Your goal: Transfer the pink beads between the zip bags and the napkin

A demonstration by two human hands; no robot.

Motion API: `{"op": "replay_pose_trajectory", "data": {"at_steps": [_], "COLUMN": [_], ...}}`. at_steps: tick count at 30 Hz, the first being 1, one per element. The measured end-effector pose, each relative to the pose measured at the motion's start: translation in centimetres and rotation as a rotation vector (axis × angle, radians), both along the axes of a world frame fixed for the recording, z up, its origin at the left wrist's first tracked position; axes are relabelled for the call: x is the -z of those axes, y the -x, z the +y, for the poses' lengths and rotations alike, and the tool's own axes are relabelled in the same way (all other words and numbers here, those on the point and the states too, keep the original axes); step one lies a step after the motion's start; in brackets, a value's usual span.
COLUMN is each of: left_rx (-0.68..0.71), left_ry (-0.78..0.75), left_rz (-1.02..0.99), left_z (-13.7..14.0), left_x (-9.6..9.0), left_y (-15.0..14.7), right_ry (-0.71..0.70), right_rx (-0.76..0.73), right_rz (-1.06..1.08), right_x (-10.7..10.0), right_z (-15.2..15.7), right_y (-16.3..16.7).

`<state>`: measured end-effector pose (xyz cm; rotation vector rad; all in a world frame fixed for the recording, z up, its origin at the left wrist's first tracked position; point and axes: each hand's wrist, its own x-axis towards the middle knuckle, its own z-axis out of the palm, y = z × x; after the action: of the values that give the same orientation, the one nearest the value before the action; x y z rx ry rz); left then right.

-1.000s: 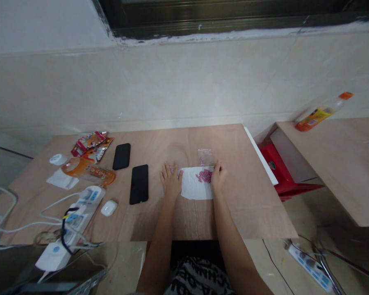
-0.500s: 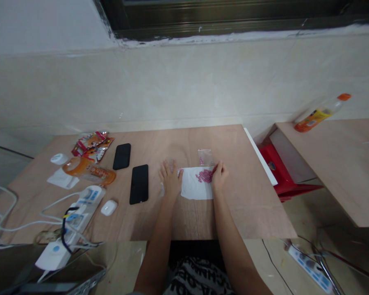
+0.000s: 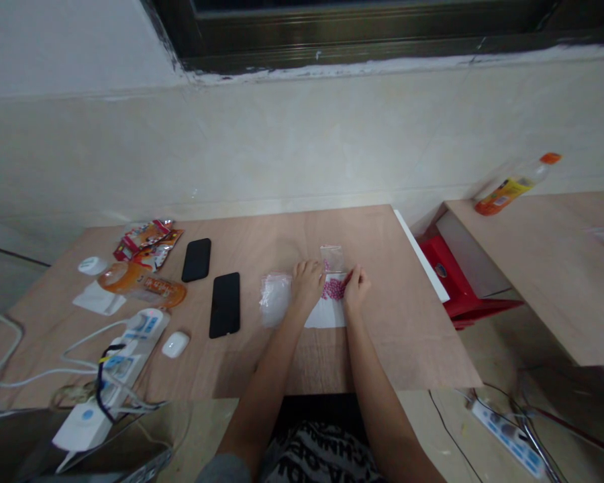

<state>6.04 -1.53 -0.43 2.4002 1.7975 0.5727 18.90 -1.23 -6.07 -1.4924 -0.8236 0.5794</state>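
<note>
Curled fingers on the bare right hand (image 3: 357, 287), right edge of the white rectangular paper sheet (image 3: 327, 318); the bare left hand (image 3: 308, 282) covers its upper left. Whether either pinches anything, can't tell! Small pink beads (image 3: 334, 289) sit on the sheet, a clear plastic bag (image 3: 332, 256) just beyond.

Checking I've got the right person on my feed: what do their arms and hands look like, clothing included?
The left hand and right hand are ungloved, with no ring or watch discernible. The left forearm and right forearm are bare. A grey sleeve shows at the left arm's bottom edge. Between the arms is a dark garment with pale lettering.
</note>
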Motion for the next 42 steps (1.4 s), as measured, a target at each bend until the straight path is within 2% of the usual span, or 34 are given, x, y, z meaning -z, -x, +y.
{"op": "replay_pose_trajectory", "data": {"at_steps": [3, 7, 14, 19, 21, 25, 28, 30, 32, 34, 36, 38, 42], "left_rx": [0.031, 0.007, 0.003, -0.007, -0.049, -0.202, -0.247, -0.269, -0.296, -0.330, -0.347, -0.357, -0.412], "left_ry": [0.027, 0.041, 0.077, 0.083, 0.104, 0.222, 0.253, 0.299, 0.423, 0.549, 0.637, 0.692, 0.762], "left_rz": [0.030, 0.035, -0.040, -0.090, -0.264, -0.989, -1.161, -1.343, -1.709, -1.990, -2.115, -2.133, -1.996], "left_z": [0.9, 2.1, 3.5, 3.6, 3.6, 3.5, 3.0, 2.3, 1.4, 0.5, -0.4, -1.2, -2.2], "left_x": [0.4, 0.8, 1.8, 1.9, 1.7, 1.0, 0.0, -1.0, -2.1, -3.2, -3.9, -4.2, -3.9], "left_y": [-1.6, -2.6, -2.7, -2.5, -2.2, -1.2, -0.2, 0.6, 1.4, 2.1, 2.6, 3.0, 3.1], "right_ry": [-0.011, -0.019, 0.005, 0.019, 0.016, 0.021, 0.013, 0.010, -0.004, -0.040, -0.079, -0.090, -0.006], "right_rx": [-0.016, -0.039, -0.045, -0.041, -0.026, -0.005, -0.014, -0.034, -0.074, -0.111, -0.126, -0.159, -0.442], "right_rz": [-0.001, -0.021, -0.002, -0.003, -0.007, -0.015, -0.009, 0.013, 0.044, 0.070, 0.081, 0.104, 0.243], "right_x": [-0.3, -0.7, -0.8, -0.3, -0.2, -0.3, -0.5, -0.6, -0.8, -1.2, -1.7, -2.4, -3.9], "right_z": [-0.2, -0.4, -0.3, -0.1, -0.1, -0.1, -0.1, 0.0, 0.0, 0.0, 0.0, -0.1, -0.9], "right_y": [0.0, 0.1, 0.1, 0.1, 0.1, 0.2, 0.2, 0.2, 0.2, 0.1, 0.1, 0.1, 0.1]}}
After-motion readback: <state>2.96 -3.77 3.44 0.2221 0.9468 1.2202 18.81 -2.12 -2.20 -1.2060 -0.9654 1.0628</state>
